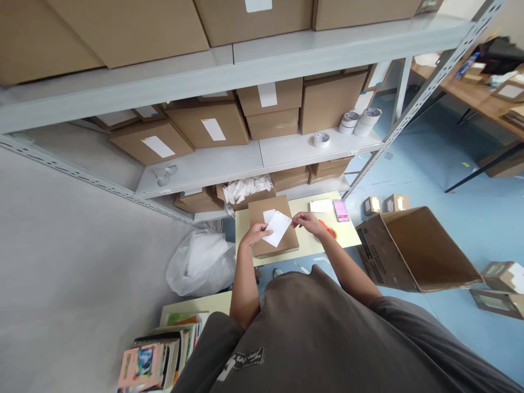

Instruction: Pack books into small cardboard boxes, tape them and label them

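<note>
"Metal shelving [270, 66] loaded with cartons [223, 131] faces you; what's in your hands?"

"My left hand [254, 234] has a white sheet [279, 229] pinched at its lower-left edge, thumb on top. My right hand [306, 221] is drawn nearly closed at the opposite corner; I can't tell whether its fingertips grip it."

"Where's that sheet?"

"Above a brown box [258, 210], partly hiding the white label [268, 214] there. That box sits on a pale yellow table [306, 244]."

"Anything nearby?"

"Beyond my right hand lie white cards [320, 206] and a pink stack [340, 210], with a red ring-shaped thing [328, 226] partly behind my forearm [344, 255]. A plastic bag [200, 265] sits left of the table, an open carton [387, 254] right."
</note>
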`<state>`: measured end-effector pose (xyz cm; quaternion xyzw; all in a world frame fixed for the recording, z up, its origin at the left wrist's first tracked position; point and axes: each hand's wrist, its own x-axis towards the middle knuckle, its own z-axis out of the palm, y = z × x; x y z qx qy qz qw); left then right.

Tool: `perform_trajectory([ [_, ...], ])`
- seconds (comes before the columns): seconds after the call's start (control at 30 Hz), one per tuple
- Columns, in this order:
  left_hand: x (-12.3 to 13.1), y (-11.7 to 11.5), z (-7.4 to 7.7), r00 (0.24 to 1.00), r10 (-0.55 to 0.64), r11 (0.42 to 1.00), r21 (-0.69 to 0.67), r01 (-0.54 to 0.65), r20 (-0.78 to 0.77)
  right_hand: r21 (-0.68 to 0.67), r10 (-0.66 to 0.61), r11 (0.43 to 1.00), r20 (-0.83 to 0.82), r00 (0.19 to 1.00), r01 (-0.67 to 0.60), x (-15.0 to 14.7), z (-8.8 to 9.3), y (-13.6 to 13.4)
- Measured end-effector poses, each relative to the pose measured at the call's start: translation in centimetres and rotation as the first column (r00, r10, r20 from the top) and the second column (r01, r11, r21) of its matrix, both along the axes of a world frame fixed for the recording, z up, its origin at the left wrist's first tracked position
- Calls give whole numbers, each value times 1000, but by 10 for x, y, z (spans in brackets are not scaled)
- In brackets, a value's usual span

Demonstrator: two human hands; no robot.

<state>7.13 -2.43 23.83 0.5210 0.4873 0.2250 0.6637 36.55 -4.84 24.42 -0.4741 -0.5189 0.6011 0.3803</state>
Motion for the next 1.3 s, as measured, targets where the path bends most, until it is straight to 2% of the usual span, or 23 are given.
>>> perform_trajectory([
  [0.17,7,-5,0,1000,-4,1000,-1,4,-30,-9,19,1000,-12,1000,-19,7,-2,-2],
  [0.47,17,-8,-7,1000,16,998,-56,-16,5,-10,57,998,-37,998,-58,16,-6,-2],
  [0.53,23,-8,-6,990,138,990,26,-137,-39,-11,64,998,-53,997,-65,16,-4,-2],
  [0.6,32,-10,-3,941,327,932,195,-306,-87,-2,64,998,-77,995,-65,15,0,-4],
  [0.67,45,-13,4,907,415,869,327,-371,-74,16,60,998,-105,993,-59,12,5,-5],
  [0.8,79,-26,22,960,278,893,365,-263,12,80,71,995,-134,988,-60,1,16,-6],
  [0.9,97,-33,30,969,243,886,396,-240,44,117,64,992,-127,990,-49,-5,21,-4],
  [1.03,105,-35,33,968,241,822,518,-239,64,177,36,984,-142,989,-11,-4,20,-5],
  [1.13,109,-35,34,964,252,791,555,-257,87,211,-2,977,-166,986,38,-1,17,-7],
  [1.3,125,-36,31,962,251,837,475,-271,107,196,-24,979,-173,985,58,10,10,-10],
])
